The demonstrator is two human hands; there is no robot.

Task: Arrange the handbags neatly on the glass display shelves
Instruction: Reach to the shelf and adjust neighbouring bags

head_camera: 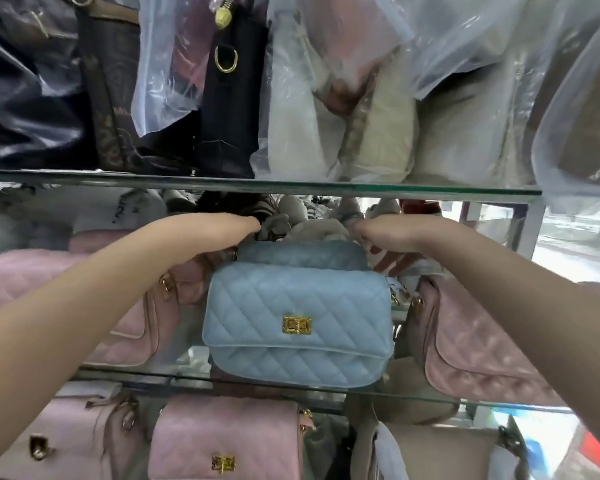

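Glass shelf (413, 396) with blue handbag (298, 323) between pink handbags (471, 341)

Diamond quilting in light blue is shown on the front handbag (298, 320), which is fastened with a gold clasp (297, 324). A duller blue quilted handbag (302, 255) is seen behind it. Pale pink quilting is carried by the left bag (132, 323) and the right bag (465, 351) at the shelf's side edges. On the shelf above, a navy bag (229, 109) and a cream bag (378, 133) are shown.

Left hand (222, 227), right hand (388, 230): fingers curl out of sight past the knuckles; grip unreadable. Just beyond the fingers, blurred jumble (305, 216), unidentifiable.
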